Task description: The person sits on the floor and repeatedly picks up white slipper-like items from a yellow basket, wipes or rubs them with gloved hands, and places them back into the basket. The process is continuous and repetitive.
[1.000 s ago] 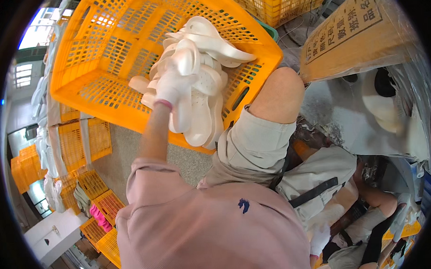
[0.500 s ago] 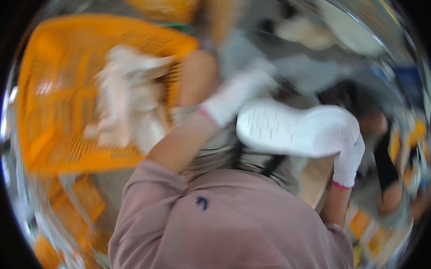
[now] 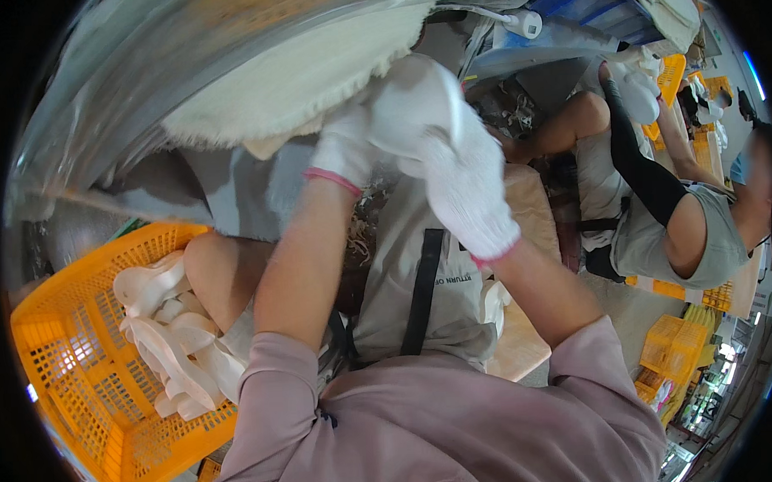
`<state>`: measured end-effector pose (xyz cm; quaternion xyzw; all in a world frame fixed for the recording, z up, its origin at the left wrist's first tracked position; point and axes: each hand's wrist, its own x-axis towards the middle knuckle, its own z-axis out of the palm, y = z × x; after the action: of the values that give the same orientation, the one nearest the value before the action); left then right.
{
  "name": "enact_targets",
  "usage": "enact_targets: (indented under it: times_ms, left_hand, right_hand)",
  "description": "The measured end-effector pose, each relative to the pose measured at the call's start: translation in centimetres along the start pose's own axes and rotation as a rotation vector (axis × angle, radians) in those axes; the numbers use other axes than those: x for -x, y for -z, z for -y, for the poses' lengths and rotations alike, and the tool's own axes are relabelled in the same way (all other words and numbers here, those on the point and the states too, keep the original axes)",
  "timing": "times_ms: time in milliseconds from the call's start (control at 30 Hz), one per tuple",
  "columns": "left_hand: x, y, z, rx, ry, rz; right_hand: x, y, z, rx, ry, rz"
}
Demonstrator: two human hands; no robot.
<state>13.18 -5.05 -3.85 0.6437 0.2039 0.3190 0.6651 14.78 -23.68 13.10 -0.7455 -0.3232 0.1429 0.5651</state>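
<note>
A white shoe sole [image 3: 415,100], partly smeared by motion, is up in front of me between my hands. My left hand [image 3: 345,149], in a white knitted glove with a pink cuff, grips its left side. Wrapped round the near right part is my right hand [image 3: 471,195], gloved the same way. Both hands are closed, though the gloves blend with the sole and hide the fingertips. Just beyond lies a large cream cloth wheel [image 3: 304,78] with a frayed edge. Whether the sole touches that edge, I cannot tell.
A yellow plastic basket [image 3: 76,371] at my left holds several white soles [image 3: 181,350]. A grey metal housing [image 3: 84,124] curves round the wheel. On the right sits a co-worker [image 3: 700,238] with a black sleeve and a white piece in hand. Yellow crates [image 3: 674,346] stand behind.
The view has swung, bringing the cloth wheel before me and the basket lower left. My left hand, apart from the sole before, now grips it along with my right hand.
</note>
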Motion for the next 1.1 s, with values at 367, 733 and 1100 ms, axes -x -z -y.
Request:
enact_targets:
  times_ms: [367,733,1100]
  left_hand:
    - [9.6,9.3,-7.6,-0.166,0.502,0.137]
    - [0.8,-5.3,-2.4,0.286,0.56,-0.246]
    - [7.7,5.5,-9.5,0.114,0.264,0.135]
  right_hand:
    - [-10.2,-3.5,-4.4,0.385,0.146,0.184]
    - [-1.4,0.7,-1.5,0.289,0.071,-0.201]
    - [-11.0,-3.0,-3.8,0.423,0.069,0.115]
